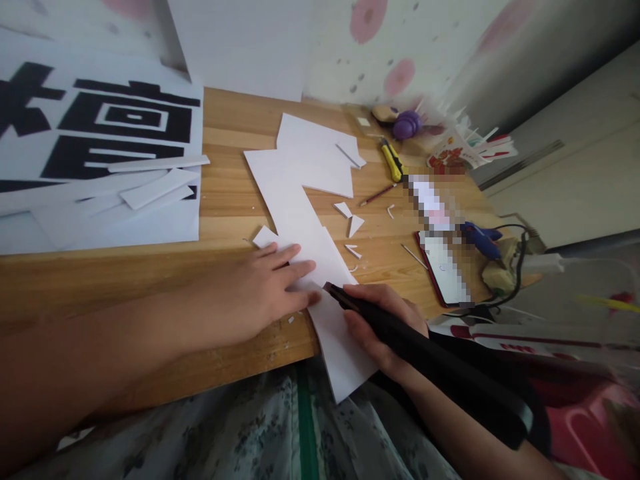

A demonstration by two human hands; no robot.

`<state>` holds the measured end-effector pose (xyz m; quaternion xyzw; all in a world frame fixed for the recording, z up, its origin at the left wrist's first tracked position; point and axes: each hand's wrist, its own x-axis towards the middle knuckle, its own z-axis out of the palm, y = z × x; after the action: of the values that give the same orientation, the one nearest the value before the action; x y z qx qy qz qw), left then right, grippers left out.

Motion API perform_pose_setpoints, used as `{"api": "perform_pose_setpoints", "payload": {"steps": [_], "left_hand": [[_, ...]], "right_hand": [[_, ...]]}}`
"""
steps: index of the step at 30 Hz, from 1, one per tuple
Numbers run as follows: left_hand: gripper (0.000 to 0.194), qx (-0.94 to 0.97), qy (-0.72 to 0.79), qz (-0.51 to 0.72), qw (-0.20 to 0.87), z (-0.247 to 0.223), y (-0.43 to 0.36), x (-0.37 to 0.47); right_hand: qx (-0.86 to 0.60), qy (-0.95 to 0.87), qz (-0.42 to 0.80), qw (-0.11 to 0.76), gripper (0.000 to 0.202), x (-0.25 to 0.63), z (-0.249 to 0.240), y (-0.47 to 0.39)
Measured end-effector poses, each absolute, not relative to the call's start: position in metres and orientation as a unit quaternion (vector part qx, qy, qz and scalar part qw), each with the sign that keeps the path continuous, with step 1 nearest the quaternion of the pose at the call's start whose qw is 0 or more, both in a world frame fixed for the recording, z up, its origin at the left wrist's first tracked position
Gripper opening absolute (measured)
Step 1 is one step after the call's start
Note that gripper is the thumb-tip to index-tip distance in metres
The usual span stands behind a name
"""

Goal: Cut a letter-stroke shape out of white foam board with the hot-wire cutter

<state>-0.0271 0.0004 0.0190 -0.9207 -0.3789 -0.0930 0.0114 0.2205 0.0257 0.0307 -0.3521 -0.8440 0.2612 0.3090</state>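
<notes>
A white foam-like board (295,193), cut in an angular shape, lies on the wooden table (230,220), its near end reaching past the front edge. My left hand (280,280) rests flat on the board with its fingers spread. My right hand (385,327) is wrapped round a long black tool (400,333), whose tip touches or nearly touches the board just right of my left fingers. Small white offcuts (356,225) lie to the right of the board.
Printed sheets with black characters (135,120) and white strips (165,187) lie at the left. Toward the right are a yellow cutter (391,160), a pencil (377,195), a purple object (407,125), a phone-like device (445,267) and a blue glue gun (481,240) with its cable.
</notes>
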Motion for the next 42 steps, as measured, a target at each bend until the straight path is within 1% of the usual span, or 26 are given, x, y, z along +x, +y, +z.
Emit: {"api": "perform_pose_setpoints", "payload": {"steps": [6, 12, 20, 30, 42], "left_hand": [[0.036, -0.92, -0.38, -0.098, 0.005, 0.014, 0.0, -0.027], [0.036, -0.918, -0.384, -0.101, 0.001, 0.015, 0.0, -0.027], [0.039, -0.92, -0.388, -0.063, -0.011, 0.022, -0.002, -0.024], [0.037, -0.92, -0.387, -0.067, 0.0, 0.024, -0.003, -0.022], [0.033, -0.916, -0.391, -0.084, 0.024, 0.023, -0.004, -0.02]], "right_hand": [[-0.348, -0.875, 0.212, 0.261, 0.021, 0.216, 0.04, 0.029], [-0.351, -0.869, 0.204, 0.284, 0.019, 0.214, 0.04, 0.031], [-0.345, -0.852, 0.226, 0.323, 0.022, 0.22, 0.031, 0.03], [-0.332, -0.858, 0.224, 0.322, 0.028, 0.223, 0.028, 0.029], [-0.332, -0.87, 0.219, 0.29, 0.024, 0.219, 0.038, 0.026]]}}
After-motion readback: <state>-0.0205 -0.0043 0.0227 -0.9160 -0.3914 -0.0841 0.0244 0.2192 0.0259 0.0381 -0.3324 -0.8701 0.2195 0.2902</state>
